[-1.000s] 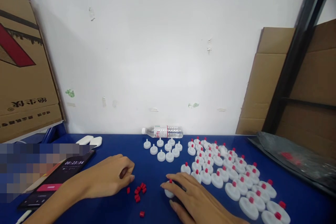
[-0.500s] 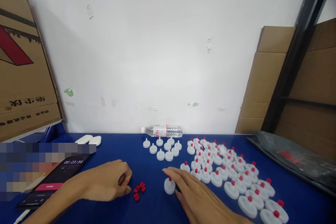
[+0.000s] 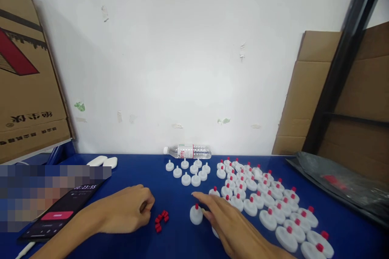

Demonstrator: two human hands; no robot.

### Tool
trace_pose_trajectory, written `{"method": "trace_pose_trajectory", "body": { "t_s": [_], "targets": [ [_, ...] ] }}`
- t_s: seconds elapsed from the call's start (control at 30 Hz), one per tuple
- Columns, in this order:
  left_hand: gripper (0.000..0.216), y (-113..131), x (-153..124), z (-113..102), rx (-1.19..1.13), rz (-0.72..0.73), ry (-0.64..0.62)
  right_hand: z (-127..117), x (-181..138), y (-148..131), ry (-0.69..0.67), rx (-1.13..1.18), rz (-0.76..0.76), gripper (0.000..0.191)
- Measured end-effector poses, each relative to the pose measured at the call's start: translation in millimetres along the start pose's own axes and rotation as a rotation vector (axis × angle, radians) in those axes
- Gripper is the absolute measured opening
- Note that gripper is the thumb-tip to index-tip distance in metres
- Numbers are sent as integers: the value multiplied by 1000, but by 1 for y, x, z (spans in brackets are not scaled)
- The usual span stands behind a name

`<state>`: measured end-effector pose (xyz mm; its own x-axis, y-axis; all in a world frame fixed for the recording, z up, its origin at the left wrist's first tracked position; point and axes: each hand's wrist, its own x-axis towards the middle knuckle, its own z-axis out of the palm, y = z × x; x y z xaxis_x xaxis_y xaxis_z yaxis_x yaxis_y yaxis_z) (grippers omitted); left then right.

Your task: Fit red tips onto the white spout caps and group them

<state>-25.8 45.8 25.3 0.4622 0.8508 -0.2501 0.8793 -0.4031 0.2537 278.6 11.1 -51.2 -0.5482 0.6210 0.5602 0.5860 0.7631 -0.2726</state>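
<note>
My left hand (image 3: 126, 210) rests on the blue table (image 3: 170, 238) with its fingers curled in; what they hold, if anything, is hidden. Just right of it lies a small heap of red caps (image 3: 161, 218). My right hand (image 3: 234, 226) lies flat with fingers stretched out, its fingertips beside a single white disc with a red cap (image 3: 196, 214). Behind my right hand spreads a large group of white discs with red caps (image 3: 270, 202). Farther back sits a cluster of plain white discs (image 3: 190, 172) without caps.
A water bottle (image 3: 188, 151) lies on its side by the white wall. A phone showing a timer (image 3: 60, 210) lies at the left, two white oblong things (image 3: 103, 162) behind it. Cardboard boxes (image 3: 27, 81) stand left and right; a dark plastic bag (image 3: 343, 182) lies right.
My right hand let go of the capped white disc and opened flat beside it. The left hand shifted slightly; loose red caps near the front edge passed out of view.
</note>
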Motion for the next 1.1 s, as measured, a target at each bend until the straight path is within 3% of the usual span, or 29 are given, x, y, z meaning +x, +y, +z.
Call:
{"method": "trace_pose_trajectory", "body": {
  "t_s": [0.17, 0.3, 0.47, 0.6, 0.77, 0.97, 1.1],
  "targets": [
    [19, -1, 2, 3, 11, 19, 50, -14, 6, -14, 157, -96, -121, 34],
    [21, 0, 5, 4, 41, 31, 132, -18, 7, -19, 173, -143, -214, 31],
    [28, 7, 10, 3, 70, 61, 294, -31, 20, -9, 49, -208, -46, 22],
    [34, 14, 13, 6, 68, 101, 374, -39, 40, 7, -132, -286, 117, 30],
    [41, 18, 10, 11, 40, 135, 425, -31, 57, 13, -225, -286, 76, 31],
    [18, 11, 9, 21, 29, 279, 548, -23, 67, 12, -285, -247, -27, 32],
    [17, 5, 19, 31, 44, 425, 685, -25, 67, 16, -314, -213, -101, 30]
  ]
}}
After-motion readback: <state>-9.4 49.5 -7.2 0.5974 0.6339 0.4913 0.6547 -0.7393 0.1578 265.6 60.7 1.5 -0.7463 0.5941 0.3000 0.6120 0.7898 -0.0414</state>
